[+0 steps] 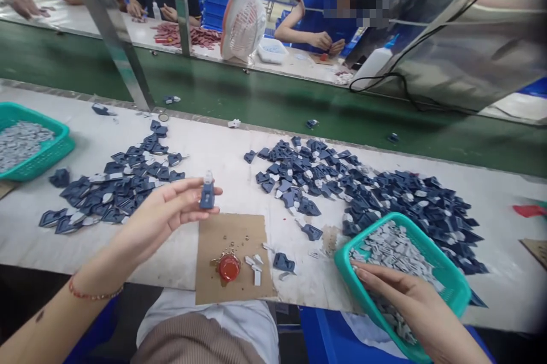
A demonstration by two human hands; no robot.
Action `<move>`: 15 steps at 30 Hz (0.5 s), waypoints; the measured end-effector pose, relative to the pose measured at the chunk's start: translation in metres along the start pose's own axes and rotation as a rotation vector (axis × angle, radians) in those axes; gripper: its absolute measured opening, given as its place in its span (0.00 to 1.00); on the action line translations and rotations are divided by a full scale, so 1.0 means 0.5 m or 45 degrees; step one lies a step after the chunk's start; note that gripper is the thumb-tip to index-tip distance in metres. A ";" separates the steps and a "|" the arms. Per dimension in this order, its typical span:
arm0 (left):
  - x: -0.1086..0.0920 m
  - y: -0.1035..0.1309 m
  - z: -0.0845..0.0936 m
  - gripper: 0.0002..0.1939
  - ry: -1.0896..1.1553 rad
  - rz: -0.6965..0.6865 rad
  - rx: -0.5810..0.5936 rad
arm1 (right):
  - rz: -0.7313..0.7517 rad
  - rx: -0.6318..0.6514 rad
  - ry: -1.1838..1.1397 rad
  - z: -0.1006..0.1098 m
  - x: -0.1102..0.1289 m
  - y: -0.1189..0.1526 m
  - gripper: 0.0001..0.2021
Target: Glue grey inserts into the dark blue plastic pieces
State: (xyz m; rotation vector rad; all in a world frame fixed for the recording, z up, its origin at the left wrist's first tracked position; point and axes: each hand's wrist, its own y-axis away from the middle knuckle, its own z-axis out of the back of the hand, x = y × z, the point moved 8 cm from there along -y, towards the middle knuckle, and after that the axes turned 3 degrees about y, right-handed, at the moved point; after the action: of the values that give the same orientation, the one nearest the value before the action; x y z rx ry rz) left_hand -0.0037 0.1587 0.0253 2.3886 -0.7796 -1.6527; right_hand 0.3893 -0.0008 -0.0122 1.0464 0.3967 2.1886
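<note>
My left hand (177, 204) holds a small dark blue plastic part (207, 196) upright between thumb and fingers, with a pale grey piece at its top. Below it on the table lies a cardboard square (209, 290) bearing a red round cap (229, 267), shiny drops and a few loose grey pieces (257, 277). My right hand (397, 290) reaches over a green basket (459, 295) full of small grey plastic pieces (401, 250). Its thumb and fingertips are pinched together near the basket's left wall; what they hold, if anything, is too small to make out.
Piles of dark blue parts lie at left (119, 182) and right (410, 199). Another green basket (47, 159) stands far left. A metal post (106, 28) rises at the table's back edge. Beyond a green strip (273, 107), several people work at another table; a white bottle (374, 65) stands there.
</note>
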 end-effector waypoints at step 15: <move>0.179 0.123 0.058 0.13 0.259 0.133 -0.169 | 0.627 0.004 -0.019 -0.178 0.242 0.125 0.10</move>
State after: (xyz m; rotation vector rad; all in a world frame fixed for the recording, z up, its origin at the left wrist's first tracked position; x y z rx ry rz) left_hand -0.0270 0.0680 -0.0369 2.3340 -0.7219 -1.3519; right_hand 0.2377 0.0376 0.0334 1.2639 0.1422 2.6053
